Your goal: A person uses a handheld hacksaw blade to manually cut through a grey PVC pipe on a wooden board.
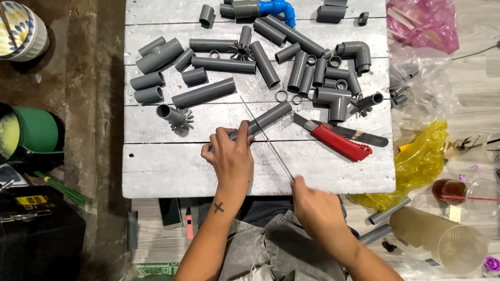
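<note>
- I see grey pipes (205,92) all over the white, weathered board (172,171).
- One blue elbow (278,9) among the grey fittings.
- The knife (336,139) is red with a black blade end.
- My left hand (232,158) holds a grey pipe (265,119); a dark cross mark shows on the forearm.
- My right hand (315,205) grips a thin silvery rod (265,138).
- Yellow bag (424,156), pink bag (422,21) (both crinkled plastic).
- Green bucket (36,130); a bowl (21,31) with a blue-yellow scale pattern.
</note>
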